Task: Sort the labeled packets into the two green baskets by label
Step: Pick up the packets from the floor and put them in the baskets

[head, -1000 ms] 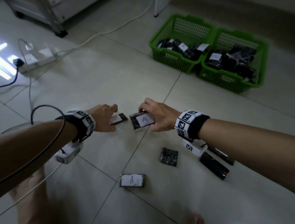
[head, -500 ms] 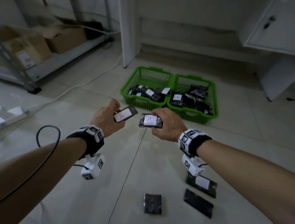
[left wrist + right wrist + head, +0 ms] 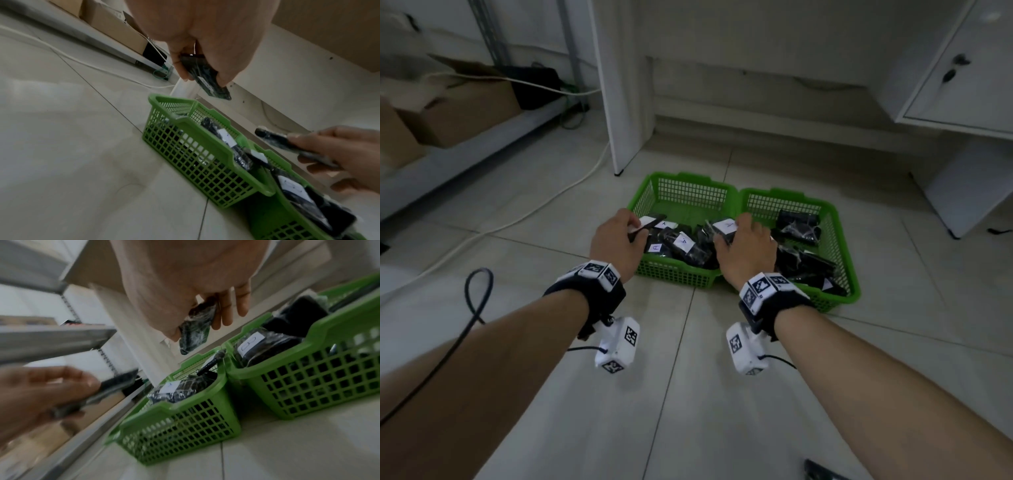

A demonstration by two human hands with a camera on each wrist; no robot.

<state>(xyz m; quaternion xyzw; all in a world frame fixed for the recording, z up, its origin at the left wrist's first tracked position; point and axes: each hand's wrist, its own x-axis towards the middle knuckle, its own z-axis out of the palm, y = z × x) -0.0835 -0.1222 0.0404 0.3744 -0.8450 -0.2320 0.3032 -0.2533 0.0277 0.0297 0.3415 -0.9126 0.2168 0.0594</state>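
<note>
Two green baskets stand side by side on the floor: the left basket (image 3: 674,274) holds black packets labelled A, the right basket (image 3: 842,240) holds other black packets, one marked B (image 3: 249,343). My left hand (image 3: 619,240) pinches a black packet with a white label (image 3: 650,222) over the left basket's near left corner. My right hand (image 3: 743,246) grips a second A-labelled packet (image 3: 724,228) above the divide between the baskets. From below, the wrist views show each held packet (image 3: 207,78) (image 3: 195,331) hanging over the baskets.
A white cabinet leg (image 3: 619,102) stands just behind the left basket, with a white cable (image 3: 517,219) across the floor to its left. A low shelf with cardboard boxes (image 3: 458,109) is at far left. One black packet (image 3: 822,471) lies at the bottom edge.
Both hands lifted their A packets off the floor and carried them forward; they now hover over the baskets. My view has swung up, so the packets left on the floor have dropped out of sight.
</note>
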